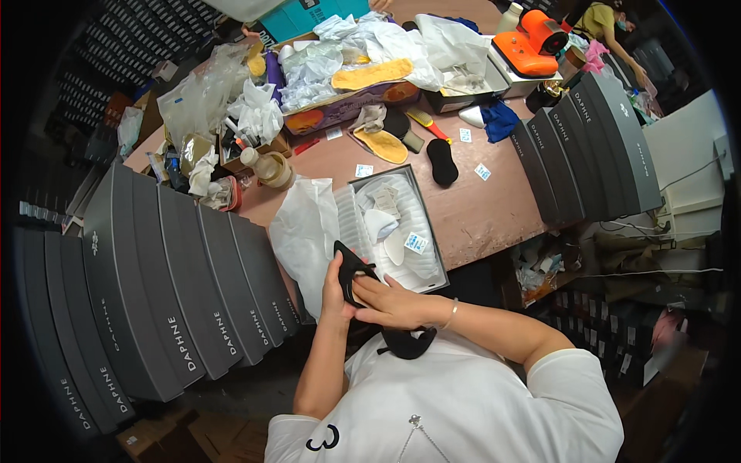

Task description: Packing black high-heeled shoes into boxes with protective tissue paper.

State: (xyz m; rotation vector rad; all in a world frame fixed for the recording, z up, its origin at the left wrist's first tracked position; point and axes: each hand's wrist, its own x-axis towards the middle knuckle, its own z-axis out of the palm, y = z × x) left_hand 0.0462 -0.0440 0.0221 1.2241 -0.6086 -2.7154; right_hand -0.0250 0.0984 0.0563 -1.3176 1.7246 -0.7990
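I hold a black shoe (351,266) close to my chest, over the table's front edge. My left hand (334,297) grips it from the left side. My right hand (394,301) lies across it, fingers pressed on its upper part, a thin bracelet on the wrist. The heel end (407,343) of the shoe hangs below my hands. Just beyond it stands an open grey shoe box (436,235) with white padding, a white insole and a small paper packet inside. White tissue paper (305,231) spills from the box's left side.
Stacks of dark grey shoe boxes (177,301) stand at my left, and more (590,143) at the right. The brown table (478,212) carries yellow insoles, a black insole (441,162), crumpled paper, plastic bags, a bottle and an orange device (531,42). Another person (610,23) works at the far right.
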